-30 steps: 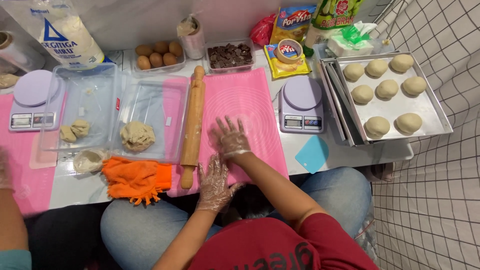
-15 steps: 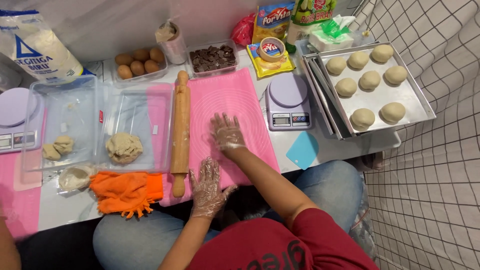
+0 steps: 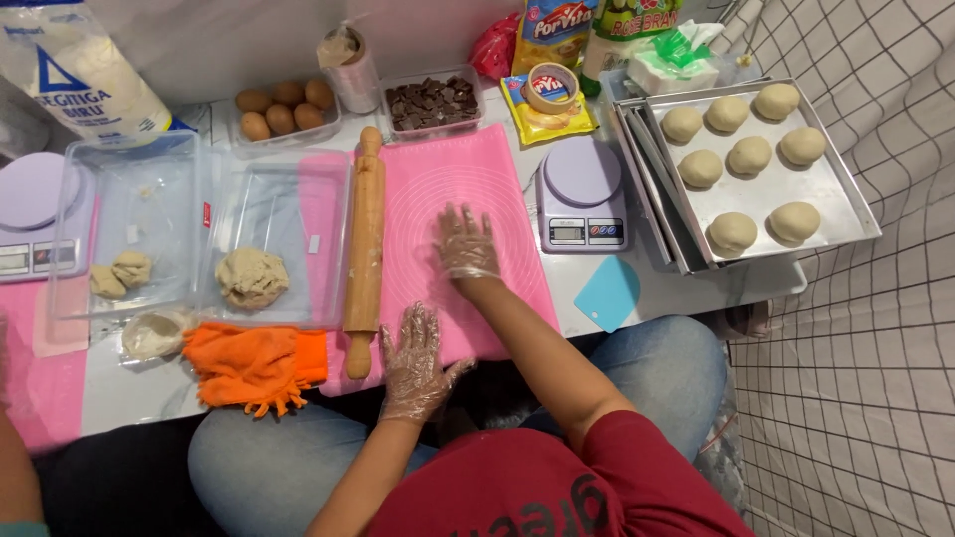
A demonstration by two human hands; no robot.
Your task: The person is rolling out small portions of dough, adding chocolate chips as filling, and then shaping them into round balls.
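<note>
Both my hands wear thin clear plastic gloves and rest flat on a pink silicone baking mat [image 3: 497, 179]. My left hand [image 3: 415, 360] lies at the mat's near edge, fingers spread, close to the lower end of a wooden rolling pin [image 3: 365, 244]. My right hand [image 3: 466, 244] presses palm down on the middle of the mat. Neither hand holds anything. Left of the pin a lump of beige dough [image 3: 251, 276] sits in a clear plastic tray [image 3: 298, 189].
A metal baking tray [image 3: 841, 204] with several dough balls stands at the right. A lilac scale [image 3: 582, 194] and blue scraper [image 3: 607, 293] lie beside the mat. Eggs [image 3: 284, 107], chocolate pieces [image 3: 431, 102], orange cloth [image 3: 254, 363], flour bag [image 3: 75, 70] and a second scale [image 3: 28, 214] surround it.
The camera view shifted a little; both hands stay flat on the pink mat, the right hand sliding slightly over its surface. Nothing was picked up.
</note>
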